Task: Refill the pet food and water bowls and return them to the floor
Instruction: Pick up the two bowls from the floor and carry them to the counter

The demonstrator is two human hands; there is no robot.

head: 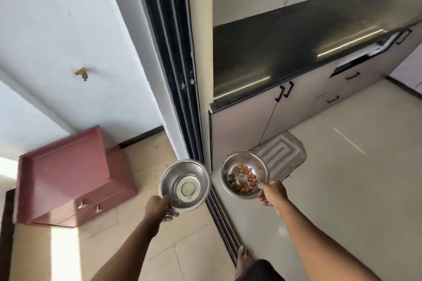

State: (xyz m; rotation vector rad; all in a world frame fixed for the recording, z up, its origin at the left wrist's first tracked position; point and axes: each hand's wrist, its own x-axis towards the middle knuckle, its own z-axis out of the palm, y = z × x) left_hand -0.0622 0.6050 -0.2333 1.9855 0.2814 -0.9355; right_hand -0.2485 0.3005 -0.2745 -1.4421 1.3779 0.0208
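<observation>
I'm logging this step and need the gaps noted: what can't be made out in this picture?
All in the head view:
- Left bowl: cannot tell whether it holds water or is empty; the steel's reflections mask it.
- Left hand and right hand: fingers partly hidden under the left bowl and the food bowl.
- Yellow wall fitting: too small and blurred to identify.

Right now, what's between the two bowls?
Head view: bare gap between the left bowl and the kibble bowl; only the sliding door track shows beneath.
</observation>
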